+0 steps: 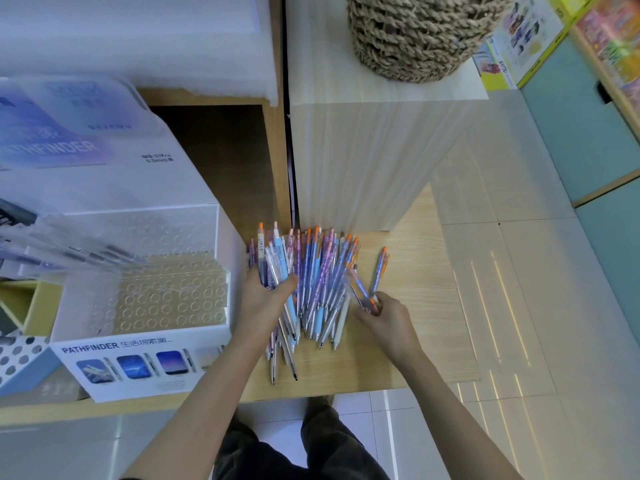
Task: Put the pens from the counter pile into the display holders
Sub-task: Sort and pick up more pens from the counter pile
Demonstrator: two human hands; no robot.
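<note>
The pile of pens (313, 282) lies fanned on the wooden desk (426, 313) at the middle of the view, orange clickers pointing to twelve o'clock and tips to six, backed against a pale cabinet side. The left hand (261, 301), at the pile's nine o'clock edge, grips a bundle of pens (277, 268) with the thumb laid across the barrels, likely to keep them parallel and facing one way so they can be fed out singly. The right hand (384, 318), at four o'clock of the pile, pinches a few loose pens (360, 289) near their orange ends; motion blur hides how many. One stray pen (380, 270) lies alone at the pile's three o'clock. The clear display holder (173, 299), stepped and drilled with rows of round holes, stands just beside the pile at nine o'clock, its front rows unfilled, so the sorting looks barely begun. A woven basket (422, 32) sits on the cabinet at one o'clock.
</note>
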